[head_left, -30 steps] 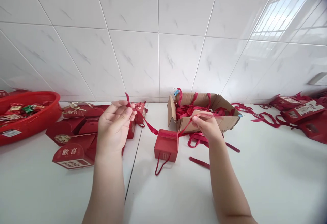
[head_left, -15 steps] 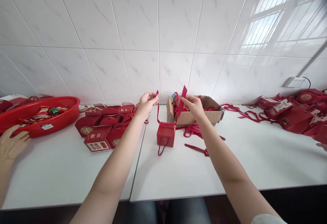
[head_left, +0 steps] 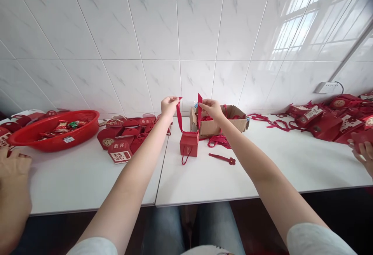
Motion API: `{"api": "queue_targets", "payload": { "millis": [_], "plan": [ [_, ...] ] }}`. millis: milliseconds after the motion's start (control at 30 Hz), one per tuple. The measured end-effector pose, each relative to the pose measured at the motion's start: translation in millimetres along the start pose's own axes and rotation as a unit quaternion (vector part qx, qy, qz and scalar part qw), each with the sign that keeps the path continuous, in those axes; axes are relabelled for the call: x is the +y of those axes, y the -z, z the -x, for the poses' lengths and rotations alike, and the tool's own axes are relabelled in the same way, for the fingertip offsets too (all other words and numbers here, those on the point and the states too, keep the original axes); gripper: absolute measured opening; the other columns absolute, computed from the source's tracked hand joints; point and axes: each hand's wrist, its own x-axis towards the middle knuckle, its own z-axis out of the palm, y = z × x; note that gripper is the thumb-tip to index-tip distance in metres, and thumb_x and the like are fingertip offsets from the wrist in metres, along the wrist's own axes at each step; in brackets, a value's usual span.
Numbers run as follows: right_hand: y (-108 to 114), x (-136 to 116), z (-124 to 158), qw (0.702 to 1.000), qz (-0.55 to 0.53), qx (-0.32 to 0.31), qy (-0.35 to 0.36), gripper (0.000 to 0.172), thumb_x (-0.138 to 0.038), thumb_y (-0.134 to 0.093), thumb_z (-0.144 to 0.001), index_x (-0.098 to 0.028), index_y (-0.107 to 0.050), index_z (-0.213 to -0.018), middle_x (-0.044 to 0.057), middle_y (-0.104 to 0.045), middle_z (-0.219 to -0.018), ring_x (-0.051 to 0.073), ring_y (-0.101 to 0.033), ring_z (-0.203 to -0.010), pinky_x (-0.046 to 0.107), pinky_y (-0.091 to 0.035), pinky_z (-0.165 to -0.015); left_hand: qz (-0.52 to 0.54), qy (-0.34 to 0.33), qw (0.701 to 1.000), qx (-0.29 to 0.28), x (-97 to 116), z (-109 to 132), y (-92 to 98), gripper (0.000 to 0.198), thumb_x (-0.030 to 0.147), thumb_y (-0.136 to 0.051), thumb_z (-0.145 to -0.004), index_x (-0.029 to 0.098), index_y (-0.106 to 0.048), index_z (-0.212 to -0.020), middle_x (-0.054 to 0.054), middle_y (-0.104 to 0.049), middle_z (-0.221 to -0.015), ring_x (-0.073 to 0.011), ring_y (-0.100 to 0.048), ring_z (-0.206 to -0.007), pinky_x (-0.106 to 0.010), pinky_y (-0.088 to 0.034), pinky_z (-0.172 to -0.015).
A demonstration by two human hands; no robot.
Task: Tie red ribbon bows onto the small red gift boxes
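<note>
A small red gift box (head_left: 189,144) with a cord handle hanging down its front stands on the white table. Red ribbon (head_left: 179,117) rises from its top in two lengths. My left hand (head_left: 169,106) pinches one length near its end, above and left of the box. The other length is pinched by my right hand (head_left: 212,108), above and right of the box, with its tip sticking up past my fingers. On the table to the right of the box lies a red strap with a flower-shaped end (head_left: 231,161).
Behind is a cardboard box (head_left: 208,128) of red ribbons, with loose ribbon (head_left: 218,141) before it. Red boxes (head_left: 120,152) and a red basket (head_left: 84,134) of sweets are left. More red boxes (head_left: 328,125) lie right. Other people's hands show at both edges.
The view has shifted. Both hands have drawn the ribbon lengths up more upright and straighter above the box. At the right edge another person's hand now shows holding something red.
</note>
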Motion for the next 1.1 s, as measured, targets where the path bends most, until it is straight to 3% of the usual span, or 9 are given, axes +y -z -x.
{"api": "queue_targets", "payload": {
  "millis": [133,300,600,833,1100],
  "plan": [
    [-2.2,0.2,-2.9,1.0,0.001,0.017,-0.001,0.031,-0.045,-0.07,-0.065,-0.017,-0.06,-0.074,-0.001,-0.055,-0.064,0.008,-0.049,-0.051,0.02,-0.034,-0.042,0.01,0.002,1.0,-0.006,3.5,-2.3,-1.4,0.017,0.023,-0.066,-0.069,0.016,-0.062,-0.084,-0.008,-0.065,-0.091,-0.0161,-0.058,-0.082,-0.026,-0.042,-0.064],
    [-3.3,-2.6,-1.7,1.0,-0.005,0.025,-0.012,0.032,-0.047,-0.069,-0.067,-0.018,-0.057,-0.071,0.0,-0.053,-0.064,0.008,-0.049,-0.05,0.02,-0.031,-0.04,0.018,0.005,1.0,-0.012,0.7,-5.7,-1.6,0.015,0.015,-0.06,-0.068,0.016,-0.062,-0.082,-0.008,-0.066,-0.089,-0.0145,-0.058,-0.076,-0.027,-0.042,-0.063],
    [-1.1,-6.9,1.6,0.999,0.031,0.036,-0.01,0.03,-0.047,-0.066,-0.071,-0.018,-0.063,-0.076,-0.002,-0.051,-0.062,0.004,-0.032,-0.045,0.022,-0.03,-0.043,0.019,-0.028,0.999,-0.012,5.7,-9.2,3.0,0.022,0.007,-0.057,-0.063,0.013,-0.061,-0.085,-0.007,-0.064,-0.083,-0.012,-0.059,-0.071,-0.029,-0.048,-0.071],
    [-6.6,-9.6,-1.4,0.998,0.034,0.045,0.004,0.029,-0.045,-0.068,-0.069,-0.018,-0.065,-0.079,0.0,-0.058,-0.073,0.007,-0.042,-0.054,0.023,-0.036,-0.05,-0.008,-0.029,0.999,-0.035,15.1,-0.7,5.8,0.019,0.019,-0.068,-0.065,0.015,-0.068,-0.083,-0.01,-0.069,-0.097,-0.0206,-0.062,-0.093,-0.034,-0.048,-0.079],
    [-9.0,-8.1,-3.5,0.998,0.021,0.06,0.002,0.03,-0.045,-0.068,-0.067,-0.018,-0.066,-0.08,0.002,-0.062,-0.08,0.011,-0.053,-0.068,0.025,-0.041,-0.061,-0.044,-0.032,0.998,-0.041,23.0,5.1,1.7,0.014,0.023,-0.068,-0.068,0.016,-0.068,-0.08,-0.008,-0.07,-0.1,-0.0211,-0.061,-0.098,-0.035,-0.046,-0.085]
  ]
}}
